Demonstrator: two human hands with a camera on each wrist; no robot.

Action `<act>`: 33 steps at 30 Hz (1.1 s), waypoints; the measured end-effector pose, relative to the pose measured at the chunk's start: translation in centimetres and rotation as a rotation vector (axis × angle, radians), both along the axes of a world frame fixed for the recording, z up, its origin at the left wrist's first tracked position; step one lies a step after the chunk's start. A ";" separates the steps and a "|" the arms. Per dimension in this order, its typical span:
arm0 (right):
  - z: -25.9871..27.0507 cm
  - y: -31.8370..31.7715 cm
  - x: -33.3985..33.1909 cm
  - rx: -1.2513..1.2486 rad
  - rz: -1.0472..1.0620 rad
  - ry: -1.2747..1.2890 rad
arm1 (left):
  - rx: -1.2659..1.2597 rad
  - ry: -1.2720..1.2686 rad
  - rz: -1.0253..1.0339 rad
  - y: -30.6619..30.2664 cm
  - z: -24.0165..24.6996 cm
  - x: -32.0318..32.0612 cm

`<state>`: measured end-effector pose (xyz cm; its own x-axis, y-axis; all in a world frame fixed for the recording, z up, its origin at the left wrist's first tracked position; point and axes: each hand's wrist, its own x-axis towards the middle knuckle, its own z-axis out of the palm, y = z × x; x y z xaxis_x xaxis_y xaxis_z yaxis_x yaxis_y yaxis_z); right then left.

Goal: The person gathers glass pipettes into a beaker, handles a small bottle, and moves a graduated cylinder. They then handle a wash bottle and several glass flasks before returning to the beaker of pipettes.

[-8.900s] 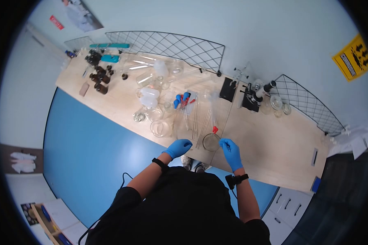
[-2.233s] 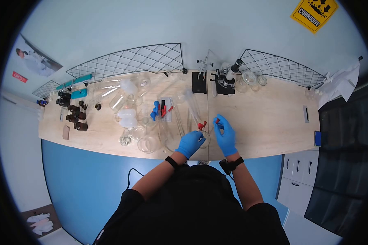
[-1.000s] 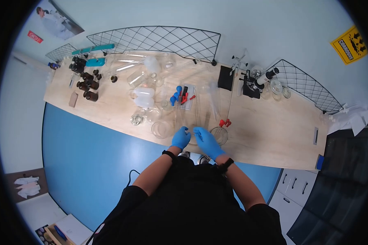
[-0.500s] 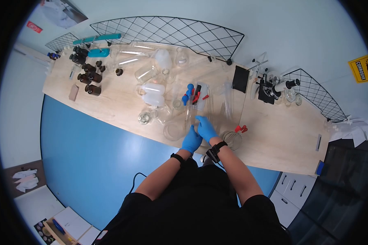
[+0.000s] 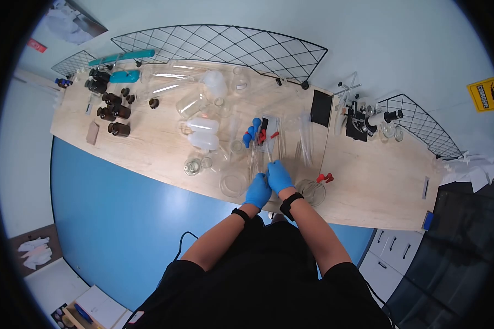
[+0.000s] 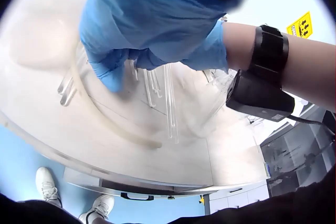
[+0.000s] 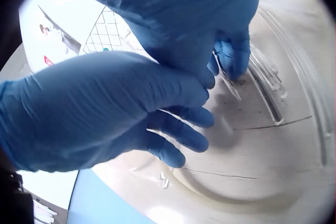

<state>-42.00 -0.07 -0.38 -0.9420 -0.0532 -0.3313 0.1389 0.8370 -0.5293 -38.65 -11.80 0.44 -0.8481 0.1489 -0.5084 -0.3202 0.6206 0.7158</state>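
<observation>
My gloved right hand pinches a thin glass pipette. Its tapered end shows below the fingertips in the right wrist view. Close against it is my gloved left hand, several of its fingers loosely extended; I cannot tell if its hidden fingers hold anything. Glass tubes lie on the bench just beyond. To the right, red rubber bulbs sit at the rim of a round glass dish. Blue bulbs and smaller red ones lie ahead of the hands.
Left of the hands are a glass dish, white plastic bottles and a glass burner. Brown bottles stand farther left. A microscope is at back right. Pale flexible tubing curves near the bench's front edge.
Both hands have moved left, away from the glass dish, to the tubes. The red bulb the right hand held about two seconds ago is let go; it now pinches a glass pipette.
</observation>
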 end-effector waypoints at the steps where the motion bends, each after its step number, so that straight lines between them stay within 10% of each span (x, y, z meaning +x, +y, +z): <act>1: -0.3 0.1 0.0 0.056 0.002 -0.009 | 0.059 0.023 -0.005 0.2 -0.4 -0.1; 11: 0.4 0.7 -1.0 -0.046 -0.215 -0.029 | 0.152 0.115 0.055 0.4 -4.7 0.2; 19: 2.6 3.6 0.3 -0.594 -0.361 -0.114 | 0.882 -0.402 0.414 1.3 0.1 -2.5; 25: 3.9 3.2 2.1 -0.956 -0.513 -0.212 | 0.843 -0.453 0.276 1.4 1.6 -4.3; 33: 8.6 3.3 5.1 -0.742 -0.485 0.240 | 0.696 -0.425 0.157 0.0 9.4 -1.6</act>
<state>-36.90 3.21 8.24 -0.9557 0.2450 -0.1631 0.2035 0.1498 -0.9675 -40.21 -11.77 9.84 -0.6417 0.4438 -0.6255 -0.6960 0.0058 0.7181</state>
